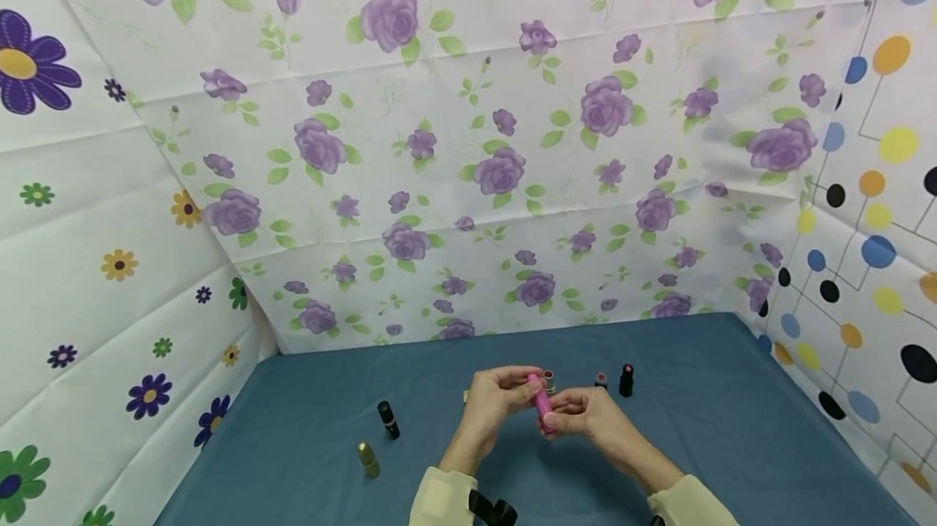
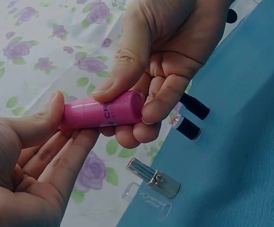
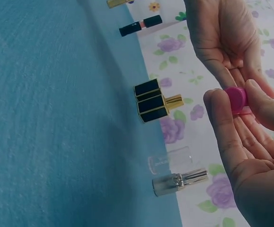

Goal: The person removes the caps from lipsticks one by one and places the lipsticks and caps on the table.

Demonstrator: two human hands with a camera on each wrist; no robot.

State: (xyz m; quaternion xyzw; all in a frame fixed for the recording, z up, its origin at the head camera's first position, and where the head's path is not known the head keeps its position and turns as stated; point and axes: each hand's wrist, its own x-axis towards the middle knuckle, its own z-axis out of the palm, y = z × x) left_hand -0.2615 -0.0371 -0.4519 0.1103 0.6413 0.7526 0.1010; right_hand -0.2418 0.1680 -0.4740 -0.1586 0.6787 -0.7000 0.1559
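Note:
A pink lipstick tube (image 1: 541,404) with dark lettering is held between both hands. My left hand (image 1: 501,400) pinches its far end between thumb and fingers, while my right hand (image 1: 591,419) grips the near end. In the left wrist view the tube (image 2: 110,111) lies nearly level, its flat round end showing by the right hand's fingers. The right wrist view looks onto that end (image 3: 237,99); the rest of the tube is mostly hidden. Past the hands stand a silver lipstick (image 2: 155,179), a clear cap (image 2: 148,203) and a black-based lipstick (image 2: 188,127).
To the left are a gold lipstick tube (image 1: 368,459) and a black tube (image 1: 389,420). Another black lipstick (image 1: 626,380) stands to the right. Black-and-gold lipstick pieces (image 3: 151,101) are mostly hidden behind the left hand in the head view. Patterned cloth walls surround the blue tabletop (image 1: 307,396).

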